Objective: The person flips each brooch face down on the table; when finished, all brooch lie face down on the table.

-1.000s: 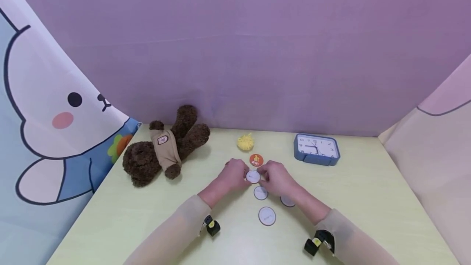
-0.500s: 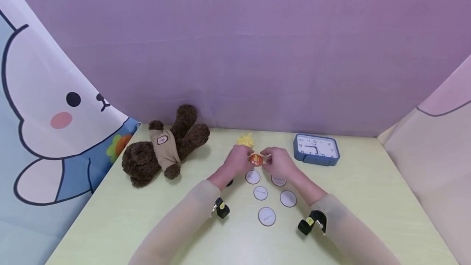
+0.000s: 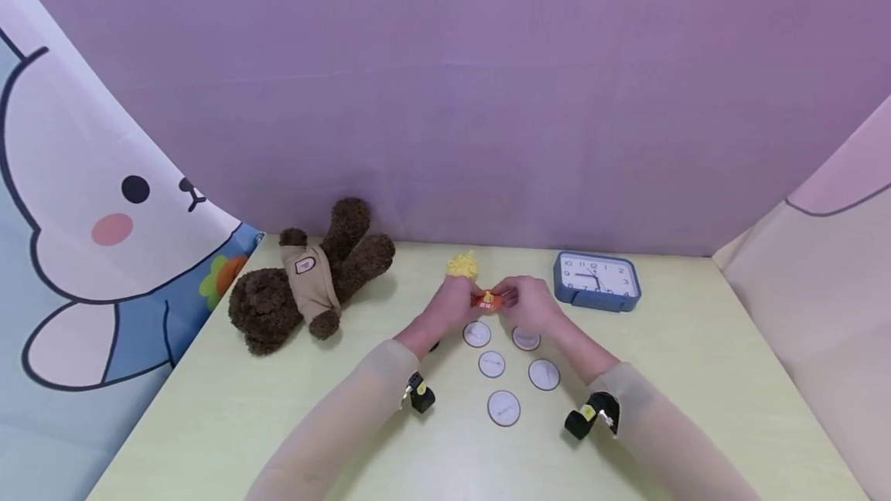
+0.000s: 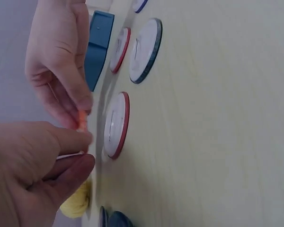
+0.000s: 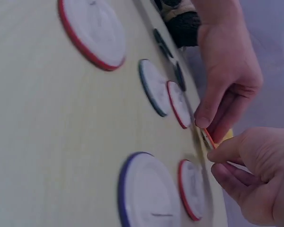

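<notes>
A red-orange button badge (image 3: 490,301) with a yellow print is lifted and tilted between both hands. The left hand (image 3: 452,303) pinches its left edge, and the right hand (image 3: 532,306) pinches the opposite edge. In the left wrist view, the fingertips hide most of the badge (image 4: 82,119). Several button badges lie face down nearer the person, white backs and pins showing, among them one below the hands (image 3: 476,334), a middle one (image 3: 492,364), and the nearest (image 3: 504,408). Coloured rims show in the right wrist view, such as a blue-rimmed badge (image 5: 149,194).
A yellow fuzzy ball (image 3: 462,265) sits just behind the left hand. To the right stands a blue clock (image 3: 597,281). A brown teddy bear (image 3: 313,277) lies at the left. Dark round items (image 4: 118,220) lie near the left wrist, mostly hidden in the head view.
Both hands have moved away from a white-backed badge, which stays on the table, to the red-orange badge behind it. That badge was lying flat and is now raised and tilted between the fingers.
</notes>
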The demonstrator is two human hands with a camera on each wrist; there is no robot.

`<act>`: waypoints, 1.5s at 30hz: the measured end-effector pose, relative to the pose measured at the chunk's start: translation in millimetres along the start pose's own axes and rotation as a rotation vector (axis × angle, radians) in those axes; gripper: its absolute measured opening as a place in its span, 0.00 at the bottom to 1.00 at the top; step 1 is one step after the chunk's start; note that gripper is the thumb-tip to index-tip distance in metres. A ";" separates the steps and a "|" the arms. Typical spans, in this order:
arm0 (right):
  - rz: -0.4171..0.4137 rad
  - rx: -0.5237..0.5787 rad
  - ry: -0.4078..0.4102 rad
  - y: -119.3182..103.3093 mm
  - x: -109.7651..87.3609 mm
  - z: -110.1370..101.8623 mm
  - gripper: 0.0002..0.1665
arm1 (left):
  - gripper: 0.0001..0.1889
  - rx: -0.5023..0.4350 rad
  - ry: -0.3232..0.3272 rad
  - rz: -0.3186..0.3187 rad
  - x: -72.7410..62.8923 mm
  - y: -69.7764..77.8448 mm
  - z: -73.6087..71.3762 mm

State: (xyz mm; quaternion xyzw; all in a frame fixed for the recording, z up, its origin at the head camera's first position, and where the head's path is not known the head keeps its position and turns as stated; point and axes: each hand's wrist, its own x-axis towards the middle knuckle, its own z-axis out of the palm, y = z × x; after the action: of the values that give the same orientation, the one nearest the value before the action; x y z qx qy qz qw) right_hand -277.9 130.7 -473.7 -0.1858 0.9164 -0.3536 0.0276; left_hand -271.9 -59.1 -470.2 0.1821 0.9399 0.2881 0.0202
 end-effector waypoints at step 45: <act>0.012 -0.062 0.042 18.2 -16.9 -4.5 0.03 | 0.19 0.092 -0.050 0.085 -10.5 11.6 13.7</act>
State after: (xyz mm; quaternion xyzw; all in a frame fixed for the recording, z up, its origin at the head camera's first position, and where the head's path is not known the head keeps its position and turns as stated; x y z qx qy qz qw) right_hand -268.9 152.0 -483.6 -0.1736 0.9283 -0.3287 0.0047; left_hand -256.4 -46.5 -475.9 0.2297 0.9427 0.2408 0.0233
